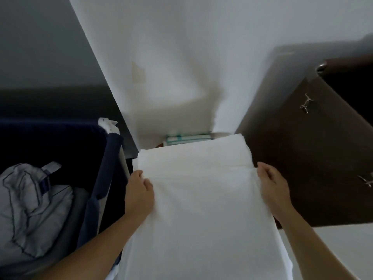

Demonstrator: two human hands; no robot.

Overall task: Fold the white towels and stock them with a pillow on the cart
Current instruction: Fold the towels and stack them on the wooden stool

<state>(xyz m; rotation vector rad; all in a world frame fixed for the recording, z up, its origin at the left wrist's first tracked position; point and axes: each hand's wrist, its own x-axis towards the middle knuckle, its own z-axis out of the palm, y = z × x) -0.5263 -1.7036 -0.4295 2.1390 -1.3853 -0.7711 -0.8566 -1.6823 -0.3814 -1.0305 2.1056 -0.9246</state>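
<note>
We see a big white towel lying flat between two hands. The left hand pinches the towel's left edge with its thumb on top. The right hand grips the right edge with curled fingers. Just past the fingertips lies a folded white layer. Left of the left hand is a dark blue laundry bag with crumpled bedding inside. Right of the right hand stands a brown cabinet.
</note>
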